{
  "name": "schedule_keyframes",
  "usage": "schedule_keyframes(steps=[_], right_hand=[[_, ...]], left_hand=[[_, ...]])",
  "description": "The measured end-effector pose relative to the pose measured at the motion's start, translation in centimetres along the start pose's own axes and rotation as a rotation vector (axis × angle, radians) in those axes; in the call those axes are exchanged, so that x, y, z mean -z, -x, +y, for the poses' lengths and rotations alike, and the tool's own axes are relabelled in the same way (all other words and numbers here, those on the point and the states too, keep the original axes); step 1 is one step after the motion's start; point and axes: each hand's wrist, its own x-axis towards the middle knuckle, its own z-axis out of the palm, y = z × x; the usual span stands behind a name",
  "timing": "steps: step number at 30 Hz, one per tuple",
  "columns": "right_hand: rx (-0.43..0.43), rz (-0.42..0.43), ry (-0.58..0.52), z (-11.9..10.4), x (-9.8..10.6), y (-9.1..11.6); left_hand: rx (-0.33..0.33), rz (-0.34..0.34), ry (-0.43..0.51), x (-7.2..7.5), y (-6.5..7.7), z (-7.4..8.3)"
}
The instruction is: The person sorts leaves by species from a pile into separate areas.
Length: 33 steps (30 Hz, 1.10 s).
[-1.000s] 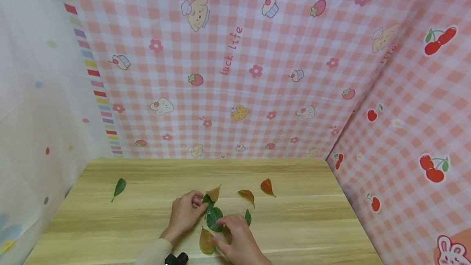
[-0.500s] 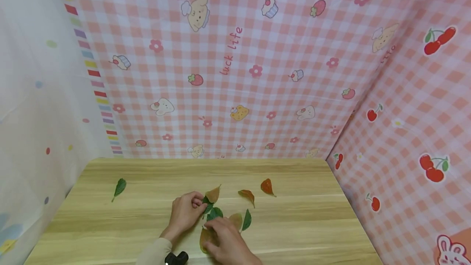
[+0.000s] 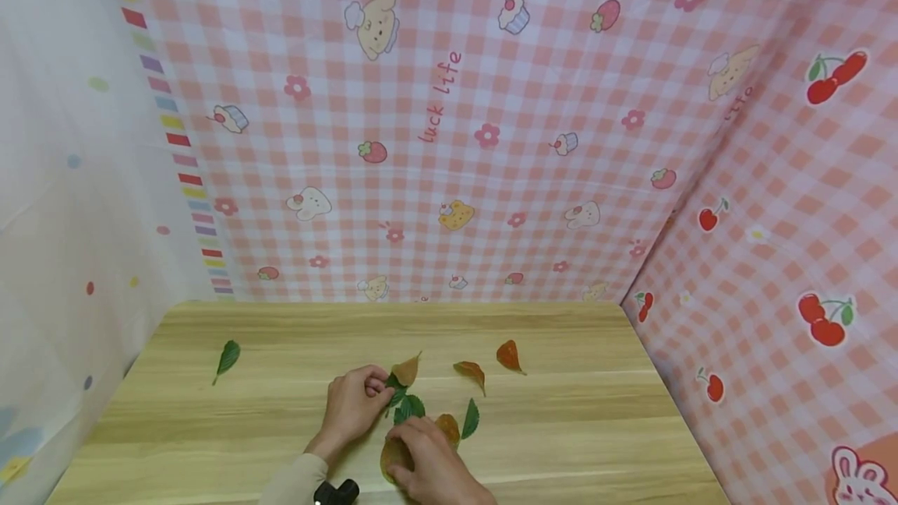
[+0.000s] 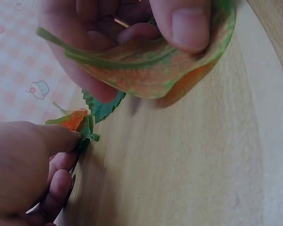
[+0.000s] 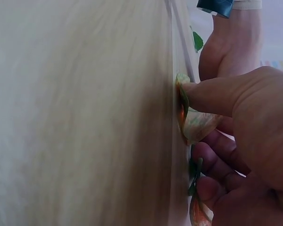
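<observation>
In the head view my left hand (image 3: 356,407) pinches the edge of a serrated green leaf (image 3: 397,396), its fingers curled. An orange-brown leaf (image 3: 407,370) overlaps this leaf at the back, and another green leaf (image 3: 409,409) lies just in front. My right hand (image 3: 435,458) holds a yellow-orange leaf (image 3: 394,458) with green edges. The left wrist view shows the right thumb (image 4: 191,28) on this curled leaf (image 4: 141,70), fingers behind it. Right behind the right hand lies an orange leaf (image 3: 447,427), partly covered by it.
A green leaf (image 3: 471,418) lies right of the hands. Farther back are two orange-brown leaves, one curled (image 3: 471,374) and one redder (image 3: 510,356). Another green leaf (image 3: 228,358) lies at the left. Patterned cloth (image 3: 449,178) rises behind the wooden table (image 3: 575,443) and along its sides.
My right hand has moved left, from the green leaf's edge onto the yellow-orange leaf. An orange leaf has come into view behind it and settled lower. My left hand has stayed almost still.
</observation>
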Motion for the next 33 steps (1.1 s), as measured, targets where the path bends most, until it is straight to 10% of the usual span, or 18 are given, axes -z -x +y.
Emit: schedule_keyframes(steps=[27, 33], right_hand=[[-0.017, -0.051, -0.076, 0.5, 0.1, 0.0], [-0.02, -0.057, -0.073, 0.5, 0.3, 0.1]], left_hand=[[0.117, 0.014, 0.01, 4.8, 1.4, 0.1], [0.162, 0.006, 0.14, 6.6, 2.0, -0.6]])
